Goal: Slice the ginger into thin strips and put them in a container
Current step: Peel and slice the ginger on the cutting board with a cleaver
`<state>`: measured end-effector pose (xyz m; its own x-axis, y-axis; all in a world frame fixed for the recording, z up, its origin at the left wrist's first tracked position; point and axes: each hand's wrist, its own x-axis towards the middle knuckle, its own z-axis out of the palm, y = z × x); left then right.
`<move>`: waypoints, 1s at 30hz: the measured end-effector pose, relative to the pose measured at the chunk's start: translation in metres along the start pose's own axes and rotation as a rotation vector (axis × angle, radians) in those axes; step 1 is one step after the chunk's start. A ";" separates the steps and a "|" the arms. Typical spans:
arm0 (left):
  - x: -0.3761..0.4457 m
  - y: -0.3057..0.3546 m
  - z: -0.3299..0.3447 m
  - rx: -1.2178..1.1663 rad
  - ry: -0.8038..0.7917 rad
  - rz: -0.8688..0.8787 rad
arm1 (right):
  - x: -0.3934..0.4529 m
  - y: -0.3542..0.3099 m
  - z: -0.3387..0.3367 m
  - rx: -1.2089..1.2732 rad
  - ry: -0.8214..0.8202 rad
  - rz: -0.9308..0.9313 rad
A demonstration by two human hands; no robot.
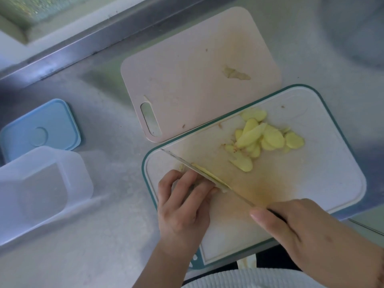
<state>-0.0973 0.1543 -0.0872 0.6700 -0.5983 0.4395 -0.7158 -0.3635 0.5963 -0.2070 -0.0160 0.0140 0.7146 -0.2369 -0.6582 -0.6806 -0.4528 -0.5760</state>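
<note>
hands (239, 215) slice ginger (204, 172) with knife (207, 175).

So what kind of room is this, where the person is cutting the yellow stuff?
Most likely a kitchen. A knife is slicing ginger on a white cutting board, a pink cutting board lies behind it, and everything sits on a shiny steel counter beside a clear food container.
</note>
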 end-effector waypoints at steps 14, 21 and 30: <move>0.000 0.000 0.001 -0.010 0.007 -0.012 | 0.005 0.003 0.010 -0.085 -0.017 -0.033; -0.002 0.001 0.000 -0.014 0.001 -0.031 | 0.020 -0.007 0.013 -0.039 0.000 -0.114; 0.000 0.001 0.001 -0.009 0.002 -0.030 | 0.024 -0.001 0.014 -0.062 -0.044 -0.082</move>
<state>-0.0984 0.1537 -0.0874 0.6912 -0.5859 0.4229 -0.6939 -0.3748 0.6149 -0.1918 -0.0091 -0.0085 0.7590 -0.1595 -0.6313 -0.6076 -0.5220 -0.5986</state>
